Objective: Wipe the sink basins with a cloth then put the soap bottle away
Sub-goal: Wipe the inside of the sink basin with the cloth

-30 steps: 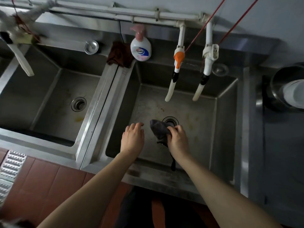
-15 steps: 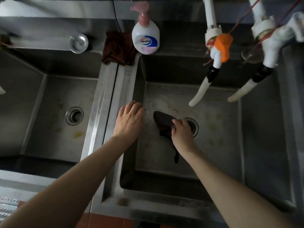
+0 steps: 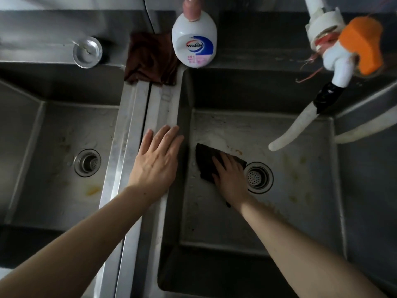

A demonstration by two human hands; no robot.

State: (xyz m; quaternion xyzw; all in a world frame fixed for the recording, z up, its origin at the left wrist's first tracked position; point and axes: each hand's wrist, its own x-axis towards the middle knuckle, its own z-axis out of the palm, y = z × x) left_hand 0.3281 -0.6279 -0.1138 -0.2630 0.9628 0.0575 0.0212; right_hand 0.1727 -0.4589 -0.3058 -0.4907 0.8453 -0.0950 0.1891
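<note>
Both hands lie flat: my right hand (image 3: 231,176) presses the limp, soft cloth (image 3: 207,161) on the right basin (image 3: 300,190) floor beside the drain (image 3: 257,177), my left hand (image 3: 158,162) braces the divider (image 3: 137,125); I judge palm pressure suffices.

Dark cloth (image 3: 206,160) flat on right basin (image 3: 300,190) floor beside drain, white soap bottle (image 3: 194,44) upright on back ledge

Count: 2 sink basins, left (image 3: 28,130) and right (image 3: 300,211); 2 drains, (image 3: 87,162) and (image 3: 257,177); 2 cloths, dark one (image 3: 206,160) in right basin, brown one (image 3: 150,59) on back ledge; 1 soap bottle (image 3: 194,45); 1 small round metal dish (image 3: 87,52); 2 hands, left (image 3: 156,162) and right (image 3: 232,179).
</note>
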